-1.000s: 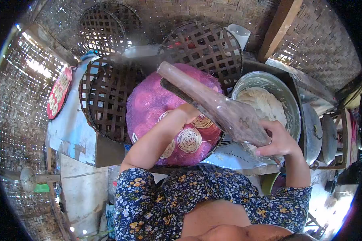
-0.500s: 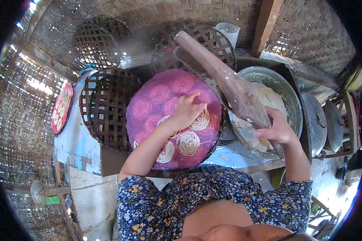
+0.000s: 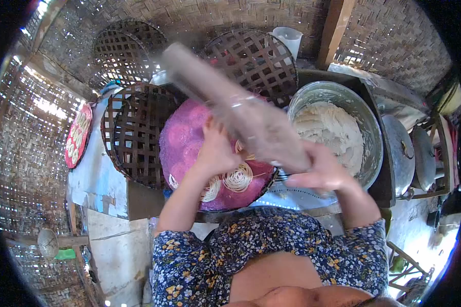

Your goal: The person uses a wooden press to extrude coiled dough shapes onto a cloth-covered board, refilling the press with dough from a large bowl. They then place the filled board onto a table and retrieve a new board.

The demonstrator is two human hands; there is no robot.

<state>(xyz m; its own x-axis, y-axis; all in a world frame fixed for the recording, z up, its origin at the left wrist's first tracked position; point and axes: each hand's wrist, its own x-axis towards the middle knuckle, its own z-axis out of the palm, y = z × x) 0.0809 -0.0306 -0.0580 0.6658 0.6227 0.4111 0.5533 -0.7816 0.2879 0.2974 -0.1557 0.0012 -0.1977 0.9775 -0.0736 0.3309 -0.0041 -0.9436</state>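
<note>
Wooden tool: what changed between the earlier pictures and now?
The wooden tool, carried by the right hand, swung left, away from the dough bowl and farther over the pink tray. The left hand shifted left too. The right hand's hold, bowl and tray stayed.

Dough (image 3: pixel 332 134) in pot (image 3: pixel 372 148), right of noodle tray (image 3: pixel 264 189)
</note>
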